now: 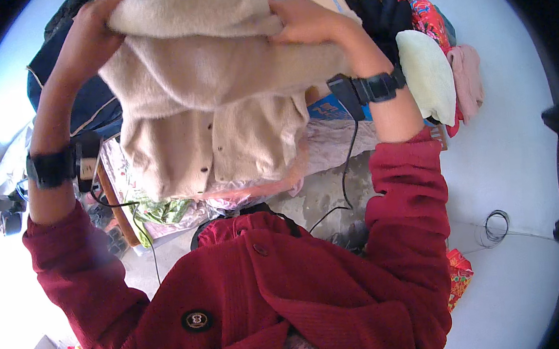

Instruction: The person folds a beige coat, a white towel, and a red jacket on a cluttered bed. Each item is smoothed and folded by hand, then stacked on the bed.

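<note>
A beige knitted cardigan (pixel 232 75) with dark buttons spreads before me, its buttoned front hanging towards my body. My left hand (pixel 98 26) grips its far left part, with the fingertips hidden by the fabric. At the far right, my right hand (pixel 302 20) holds a thick folded band of the same knit, the thumb lying along it. The upper part is doubled over on itself between both hands. Beneath the lower front lies pinkish cloth (pixel 280 186).
A dark blue garment (pixel 49 64) lies at the left. To the right are a pale cushion-like item (pixel 426 74), a pink knit (pixel 466 78), a red floral cloth (pixel 424 15) and a blue box (pixel 331 109). Black cables (pixel 353 168) hang from the wristbands (pixel 378 87).
</note>
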{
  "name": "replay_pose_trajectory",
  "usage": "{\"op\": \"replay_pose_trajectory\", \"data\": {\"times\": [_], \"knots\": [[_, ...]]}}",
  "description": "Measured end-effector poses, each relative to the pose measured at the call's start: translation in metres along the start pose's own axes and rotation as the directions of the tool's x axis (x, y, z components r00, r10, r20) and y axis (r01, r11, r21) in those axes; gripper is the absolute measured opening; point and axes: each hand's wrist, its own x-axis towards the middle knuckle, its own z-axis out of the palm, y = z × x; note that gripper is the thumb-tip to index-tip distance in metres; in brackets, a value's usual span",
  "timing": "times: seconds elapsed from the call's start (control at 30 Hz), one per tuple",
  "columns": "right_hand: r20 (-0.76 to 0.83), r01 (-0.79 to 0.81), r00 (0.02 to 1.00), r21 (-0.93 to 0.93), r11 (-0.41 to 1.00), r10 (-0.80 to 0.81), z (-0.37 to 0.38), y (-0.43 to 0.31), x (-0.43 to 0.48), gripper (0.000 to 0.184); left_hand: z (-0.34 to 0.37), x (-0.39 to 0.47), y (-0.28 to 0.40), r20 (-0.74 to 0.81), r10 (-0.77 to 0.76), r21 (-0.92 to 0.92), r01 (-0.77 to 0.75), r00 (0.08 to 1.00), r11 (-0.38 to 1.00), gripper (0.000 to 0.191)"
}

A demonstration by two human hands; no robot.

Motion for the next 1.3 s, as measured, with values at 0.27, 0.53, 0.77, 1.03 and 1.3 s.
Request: {"op": "replay_pose_trajectory", "data": {"times": [0.27, 0.53, 0.77, 1.03, 1.3], "knots": [[-0.101, -0.114, 0.99, -0.186, 0.976, 0.097, 0.0, 0.005, 0.064, 0.046, 0.026, 0.036, -0.064, -0.196, 0.064, 0.184, -0.027, 0.979, 0.983, 0.023], [-0.365, -0.068, 0.927, -0.39, 0.918, -0.087, 0.067, 0.031, 0.089, 0.031, 0.056, 0.032, -0.121, -0.107, 0.249, 0.299, -0.208, 0.963, 0.931, 0.018], [-0.375, -0.144, 0.926, -0.451, 0.881, -0.041, 0.076, 0.028, 0.114, 0.029, 0.062, 0.038, -0.146, -0.188, 0.234, 0.315, -0.167, 0.954, 0.934, 0.017], [-0.586, -0.184, 0.757, -0.616, 0.766, -0.289, 0.145, 0.031, 0.079, 0.039, 0.09, -0.034, -0.154, -0.06, 0.446, 0.408, -0.386, 0.893, 0.828, 0.043], [-0.586, -0.037, 0.805, -0.198, 0.979, -0.088, 0.264, -0.05, -0.022, 0.036, 0.149, -0.191, -0.091, 0.115, 0.237, 0.249, -0.259, 0.965, 0.933, 0.02]]}}
